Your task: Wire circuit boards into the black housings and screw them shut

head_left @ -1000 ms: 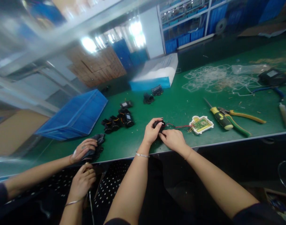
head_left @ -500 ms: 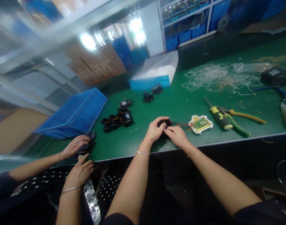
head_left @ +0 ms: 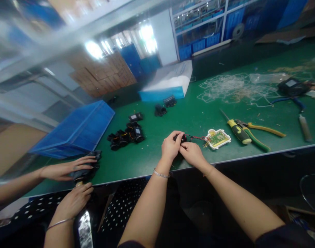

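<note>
My left hand [head_left: 169,148] and my right hand [head_left: 192,153] both grip a small black part [head_left: 179,138] just above the green bench's front edge. Thin red and black wires [head_left: 197,138] run from that part to a small green circuit board in a white frame [head_left: 218,138] lying on the bench to the right. A bracelet sits on my left wrist. Most of the black part is hidden by my fingers.
A yellow-handled screwdriver [head_left: 237,130] and yellow-green pliers [head_left: 259,133] lie right of the board. Several black parts [head_left: 125,135] are piled to the left, near a blue crate [head_left: 77,130]. At far left a co-worker's hands [head_left: 66,168] hold another black part.
My hands with the black part have shifted slightly, staying on it. The co-worker's hands moved left and lower along the bench edge. The view has tilted a little.
</note>
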`<state>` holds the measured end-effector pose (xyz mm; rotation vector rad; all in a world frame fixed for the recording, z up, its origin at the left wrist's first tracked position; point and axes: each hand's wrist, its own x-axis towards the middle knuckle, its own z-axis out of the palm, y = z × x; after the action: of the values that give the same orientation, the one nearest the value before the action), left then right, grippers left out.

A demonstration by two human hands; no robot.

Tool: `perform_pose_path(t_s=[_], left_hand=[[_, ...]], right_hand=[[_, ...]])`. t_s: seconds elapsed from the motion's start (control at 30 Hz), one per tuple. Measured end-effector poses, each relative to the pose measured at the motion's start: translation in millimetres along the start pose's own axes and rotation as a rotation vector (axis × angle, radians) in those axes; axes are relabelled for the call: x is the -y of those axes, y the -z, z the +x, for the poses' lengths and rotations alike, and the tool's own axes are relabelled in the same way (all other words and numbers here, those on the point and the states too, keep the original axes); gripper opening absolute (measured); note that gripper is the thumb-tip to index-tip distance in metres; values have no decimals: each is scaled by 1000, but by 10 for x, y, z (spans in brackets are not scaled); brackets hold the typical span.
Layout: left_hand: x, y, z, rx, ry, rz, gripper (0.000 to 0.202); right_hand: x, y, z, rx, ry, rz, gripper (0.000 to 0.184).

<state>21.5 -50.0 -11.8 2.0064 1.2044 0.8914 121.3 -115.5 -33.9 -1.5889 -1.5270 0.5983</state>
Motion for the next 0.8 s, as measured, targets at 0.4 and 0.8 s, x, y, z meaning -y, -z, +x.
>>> perform_pose_path(t_s=[0.4,0.8], left_hand=[[-41,-21,35,70,-76,16,21],[166,193,242,-110,-58,150,20]], right_hand=[[-49,34,-40,21,20,107,34],[-123,192,-351,-64,19,140,41]])
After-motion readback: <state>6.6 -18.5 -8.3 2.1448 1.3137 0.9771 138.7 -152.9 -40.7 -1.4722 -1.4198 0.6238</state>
